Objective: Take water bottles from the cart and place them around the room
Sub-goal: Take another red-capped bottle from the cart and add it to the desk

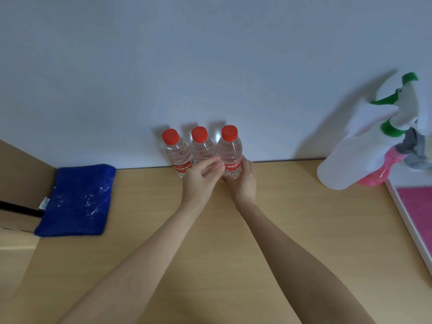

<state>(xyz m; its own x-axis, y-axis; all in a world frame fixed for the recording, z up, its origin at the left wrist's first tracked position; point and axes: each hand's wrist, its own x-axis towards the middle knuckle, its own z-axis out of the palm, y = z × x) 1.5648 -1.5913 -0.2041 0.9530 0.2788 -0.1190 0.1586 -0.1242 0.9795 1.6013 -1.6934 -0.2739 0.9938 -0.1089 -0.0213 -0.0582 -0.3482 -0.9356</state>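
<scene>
Light wooden desk (210, 253) against the white wall, and three red-capped water bottles (203, 148) stand upright in a tight row at its back edge. Folded blue cloth (77, 199) lies far left, white spray bottle (350, 150) stands far right.

Three clear water bottles with red caps and red labels stand upright in a tight row at the back edge of the wooden tabletop (233, 242), against the wall: the left bottle (175, 150), the middle bottle (202, 146) and the right bottle (230, 148), side by side, apparently touching.
</scene>
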